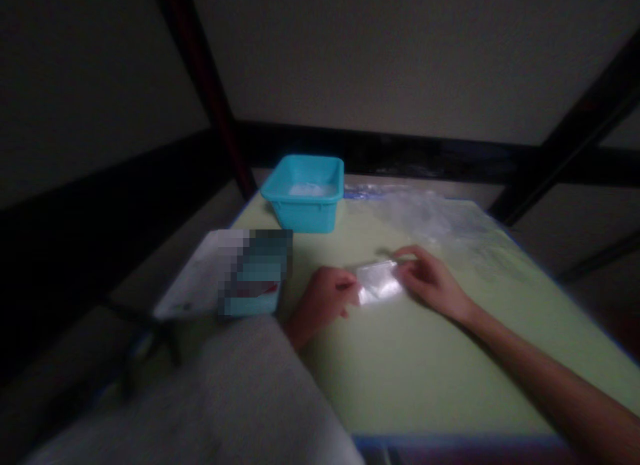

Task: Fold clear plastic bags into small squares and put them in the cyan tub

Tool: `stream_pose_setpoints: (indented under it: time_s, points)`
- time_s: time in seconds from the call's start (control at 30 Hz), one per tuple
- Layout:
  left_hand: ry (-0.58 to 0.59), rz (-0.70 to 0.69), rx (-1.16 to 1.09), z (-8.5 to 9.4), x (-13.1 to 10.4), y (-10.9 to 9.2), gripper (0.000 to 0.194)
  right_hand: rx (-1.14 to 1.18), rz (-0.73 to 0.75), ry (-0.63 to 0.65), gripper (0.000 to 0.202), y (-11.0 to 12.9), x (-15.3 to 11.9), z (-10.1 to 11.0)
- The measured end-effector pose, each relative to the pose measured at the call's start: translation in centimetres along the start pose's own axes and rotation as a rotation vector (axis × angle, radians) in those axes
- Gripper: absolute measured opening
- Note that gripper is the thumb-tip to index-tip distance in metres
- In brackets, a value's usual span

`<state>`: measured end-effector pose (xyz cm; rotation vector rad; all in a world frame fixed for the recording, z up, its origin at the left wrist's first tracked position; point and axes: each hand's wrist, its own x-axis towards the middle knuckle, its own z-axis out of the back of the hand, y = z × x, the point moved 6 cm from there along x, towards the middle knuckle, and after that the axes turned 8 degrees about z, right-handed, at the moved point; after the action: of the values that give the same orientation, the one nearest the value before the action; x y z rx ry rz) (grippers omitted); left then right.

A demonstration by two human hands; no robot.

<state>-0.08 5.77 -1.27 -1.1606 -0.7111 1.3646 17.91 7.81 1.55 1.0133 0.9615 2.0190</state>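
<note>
A small shiny clear plastic packet is held low over the pale green table, between my two hands. Fingers of my left hand are closed on its left edge. At the opposite edge, my right hand pinches the packet, with the index finger arched over its upper corner. Glare hides whatever the packet may contain.
A turquoise plastic basket with something whitish inside stands at the back left of the table. Crumpled clear plastic lies at the back right. A blurred, pixelated box and a white sheet are left of my hands.
</note>
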Motion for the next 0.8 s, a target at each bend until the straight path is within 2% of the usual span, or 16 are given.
stream_pose_setpoints:
  time_s: [0.07, 0.13, 0.2, 0.3, 0.4, 0.5, 0.63, 0.8]
  points:
    - [0.020, 0.025, -0.038, 0.1, 0.2, 0.1, 0.015, -0.160, 0.060, -0.070, 0.019, 0.6, -0.2, 0.6]
    - [0.034, 0.038, -0.056, 0.1, 0.4, 0.1, 0.013, -0.365, 0.163, -0.075, 0.016, 1.7, -0.6, 0.8]
    - [0.041, 0.047, -0.062, 0.1, 0.6, 0.3, 0.011, -0.513, 0.288, 0.004, 0.020, 2.8, -1.0, 0.1]
    - [0.050, 0.061, -0.077, 0.1, 0.8, 0.5, 0.010, -0.614, 0.413, 0.178, 0.031, 3.6, -1.6, -1.7]
    - [0.054, 0.073, -0.083, 0.1, 1.0, 0.6, 0.009, -0.695, 0.429, 0.344, 0.051, 3.2, -1.9, -3.5]
    - [0.056, 0.103, -0.113, 0.1, 1.1, 0.6, 0.007, -0.748, 0.395, 0.457, 0.068, 2.3, -2.2, -4.5]
    - [0.017, 0.156, -0.179, 0.3, 0.8, 0.5, 0.004, -0.776, 0.348, 0.487, 0.074, 1.4, -2.2, -4.6]
    - [-0.027, 0.200, -0.290, 0.6, 0.1, 0.6, 0.014, -0.800, 0.325, 0.479, 0.075, 1.3, -2.1, -4.6]
